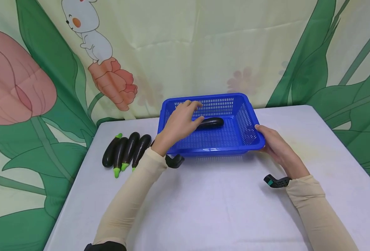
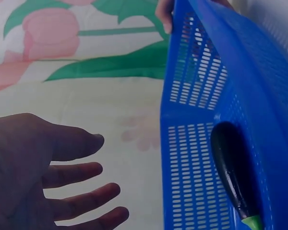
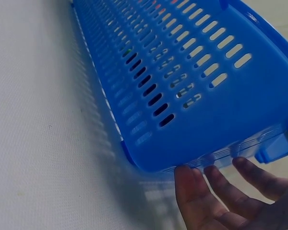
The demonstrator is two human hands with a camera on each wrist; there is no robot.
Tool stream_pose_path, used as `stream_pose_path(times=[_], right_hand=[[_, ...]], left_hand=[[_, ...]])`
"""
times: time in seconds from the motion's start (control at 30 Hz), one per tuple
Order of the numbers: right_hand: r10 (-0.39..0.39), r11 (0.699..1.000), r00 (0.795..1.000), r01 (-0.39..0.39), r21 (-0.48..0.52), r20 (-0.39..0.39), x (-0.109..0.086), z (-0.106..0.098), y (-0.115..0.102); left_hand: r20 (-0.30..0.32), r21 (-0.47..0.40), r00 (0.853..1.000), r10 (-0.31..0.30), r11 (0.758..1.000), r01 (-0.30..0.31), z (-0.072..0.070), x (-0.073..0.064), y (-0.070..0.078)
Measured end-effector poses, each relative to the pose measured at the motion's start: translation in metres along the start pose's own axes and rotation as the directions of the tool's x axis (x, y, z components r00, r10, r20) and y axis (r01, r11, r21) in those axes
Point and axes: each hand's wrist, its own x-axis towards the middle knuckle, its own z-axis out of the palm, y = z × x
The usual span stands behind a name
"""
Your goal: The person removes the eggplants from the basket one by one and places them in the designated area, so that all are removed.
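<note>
A blue plastic basket [image 1: 204,150] with slotted walls stands at the back of the white table. One dark eggplant [image 1: 212,122] with a green cap, which shows in the left wrist view, lies inside it. Above the basket's left part is my left hand [image 1: 181,120], its fingers spread and nothing between them. My right hand [image 1: 274,144] holds the basket by its right end; in the right wrist view, fingertips [image 3: 189,184] touch the outside of that wall. Several more eggplants [image 1: 119,153] lie side by side left of the basket, partly covered by my left forearm.
A white cloth covers the table [image 1: 222,205]. Close behind it hangs a printed curtain [image 1: 188,48] with flowers, leaves and a rabbit. Black wrist devices [image 1: 277,181] stick out below both hands.
</note>
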Motion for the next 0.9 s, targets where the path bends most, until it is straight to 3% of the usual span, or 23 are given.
stream_pose_path(times=[0.4,0.63,0.9], right_hand=[[-0.019,0.999,1.0,0.018,0.049,0.015,-0.003,-0.001,-0.004],[-0.008,0.999,1.0,0.008,0.033,0.016,0.0,-0.001,-0.001],[-0.004,1.0,1.0,0.004,0.02,0.019,0.001,-0.001,0.0]], left_hand=[[0.162,-0.127,0.986,0.046,0.992,-0.025,0.003,0.037,0.002],[0.29,-0.234,0.955,0.07,0.972,0.0,0.009,0.056,0.0],[0.356,-0.337,0.929,0.1,0.941,0.028,0.023,0.071,-0.006]])
